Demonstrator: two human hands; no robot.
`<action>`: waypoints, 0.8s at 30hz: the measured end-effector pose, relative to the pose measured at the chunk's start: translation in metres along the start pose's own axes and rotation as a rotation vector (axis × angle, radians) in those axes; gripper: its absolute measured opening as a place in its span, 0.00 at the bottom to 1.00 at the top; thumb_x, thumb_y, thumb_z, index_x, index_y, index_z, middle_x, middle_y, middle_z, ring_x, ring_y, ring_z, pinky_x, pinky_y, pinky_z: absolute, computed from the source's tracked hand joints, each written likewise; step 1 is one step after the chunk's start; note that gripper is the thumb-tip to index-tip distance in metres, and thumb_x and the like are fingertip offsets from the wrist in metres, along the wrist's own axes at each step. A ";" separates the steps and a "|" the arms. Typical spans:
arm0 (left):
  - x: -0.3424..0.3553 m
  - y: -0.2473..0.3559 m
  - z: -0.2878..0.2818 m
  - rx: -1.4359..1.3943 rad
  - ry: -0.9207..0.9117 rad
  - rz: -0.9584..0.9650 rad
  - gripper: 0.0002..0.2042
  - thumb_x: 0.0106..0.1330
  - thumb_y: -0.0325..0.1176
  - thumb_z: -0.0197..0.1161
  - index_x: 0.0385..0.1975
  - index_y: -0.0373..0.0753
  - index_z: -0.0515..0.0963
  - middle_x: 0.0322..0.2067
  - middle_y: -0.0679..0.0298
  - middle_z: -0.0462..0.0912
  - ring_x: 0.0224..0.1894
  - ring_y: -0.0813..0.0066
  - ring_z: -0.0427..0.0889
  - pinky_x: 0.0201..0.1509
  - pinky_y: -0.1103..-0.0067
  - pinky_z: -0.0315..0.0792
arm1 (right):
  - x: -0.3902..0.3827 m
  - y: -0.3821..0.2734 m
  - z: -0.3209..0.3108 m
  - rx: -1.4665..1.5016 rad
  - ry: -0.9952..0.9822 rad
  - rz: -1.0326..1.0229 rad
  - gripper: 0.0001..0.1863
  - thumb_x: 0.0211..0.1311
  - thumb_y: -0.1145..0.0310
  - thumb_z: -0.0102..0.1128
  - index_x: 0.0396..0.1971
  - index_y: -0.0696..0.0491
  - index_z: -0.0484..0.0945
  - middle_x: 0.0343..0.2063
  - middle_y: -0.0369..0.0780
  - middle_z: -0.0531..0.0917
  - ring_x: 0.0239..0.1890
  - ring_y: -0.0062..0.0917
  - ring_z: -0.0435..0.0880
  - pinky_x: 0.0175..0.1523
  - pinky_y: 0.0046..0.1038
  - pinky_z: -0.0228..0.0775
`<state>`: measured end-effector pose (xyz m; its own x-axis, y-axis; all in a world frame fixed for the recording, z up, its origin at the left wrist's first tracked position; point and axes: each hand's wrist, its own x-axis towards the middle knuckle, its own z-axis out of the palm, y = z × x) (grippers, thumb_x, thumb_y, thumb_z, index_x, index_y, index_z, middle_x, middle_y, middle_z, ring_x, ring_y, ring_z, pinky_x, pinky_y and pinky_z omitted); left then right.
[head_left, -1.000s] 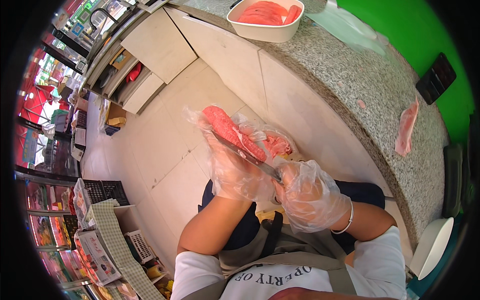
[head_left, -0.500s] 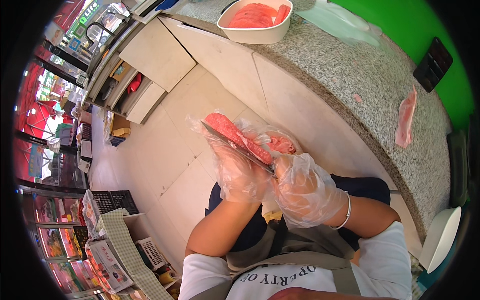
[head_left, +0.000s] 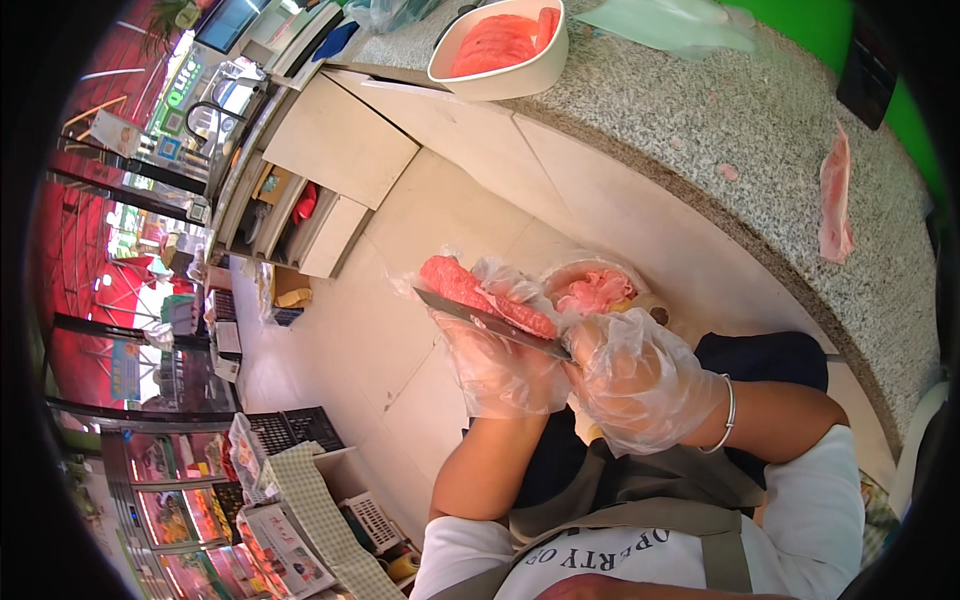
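Note:
In the head view, my left hand (head_left: 500,365), in a clear plastic glove, holds a long piece of pink, grainy fruit (head_left: 455,285), like a peeled pomelo segment. My right hand (head_left: 645,385), also gloved, is closed on the handle of a knife (head_left: 480,318), whose blade lies along the fruit's near side. Just beyond my hands a pale bin (head_left: 626,277) holds pink scraps (head_left: 590,290). On the counter above, a white oval container (head_left: 496,78) holds several pink segments (head_left: 492,46).
The curved granite counter (head_left: 750,230) carries a thin pink strip (head_left: 835,195), pale plastic sheeting (head_left: 665,28) and a dark phone-like object (head_left: 866,75). At left are cabinets with shelves (head_left: 330,235), a black crate (head_left: 295,428), a checked-cloth-covered unit (head_left: 315,500) and a display of goods (head_left: 180,505).
The view has shifted, with the surroundings sliding rightward in the picture. Both hands, fruit and knife appear a little further right and lower; the grips look the same.

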<state>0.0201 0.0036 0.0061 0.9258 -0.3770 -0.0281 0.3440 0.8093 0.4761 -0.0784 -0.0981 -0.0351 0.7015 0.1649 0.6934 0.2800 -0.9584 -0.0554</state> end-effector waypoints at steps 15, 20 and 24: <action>-0.002 -0.007 -0.005 0.389 -0.091 0.139 0.25 0.64 0.43 0.60 0.55 0.44 0.56 0.41 0.65 0.67 0.43 0.74 0.70 0.49 0.77 0.68 | 0.009 0.000 -0.008 0.136 -0.038 0.121 0.25 0.42 0.68 0.61 0.44 0.63 0.75 0.37 0.44 0.77 0.39 0.36 0.79 0.42 0.33 0.74; 0.004 -0.009 -0.010 0.624 -0.075 0.236 0.20 0.63 0.39 0.61 0.49 0.41 0.60 0.37 0.67 0.68 0.40 0.78 0.70 0.48 0.81 0.68 | 0.012 0.001 -0.010 0.224 -0.041 0.206 0.23 0.45 0.68 0.62 0.43 0.62 0.75 0.33 0.43 0.78 0.35 0.34 0.80 0.37 0.32 0.73; 0.014 0.007 -0.039 0.906 -0.037 0.225 0.32 0.59 0.42 0.65 0.59 0.45 0.56 0.41 0.64 0.67 0.42 0.74 0.71 0.47 0.78 0.70 | 0.022 0.004 -0.028 0.363 -0.287 0.268 0.15 0.51 0.69 0.62 0.38 0.60 0.75 0.30 0.42 0.76 0.29 0.32 0.77 0.31 0.33 0.68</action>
<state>0.0416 0.0217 -0.0257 0.9450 -0.2802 0.1687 -0.1110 0.2107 0.9712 -0.0804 -0.1049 0.0004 0.9164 0.0316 0.3991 0.2397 -0.8417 -0.4838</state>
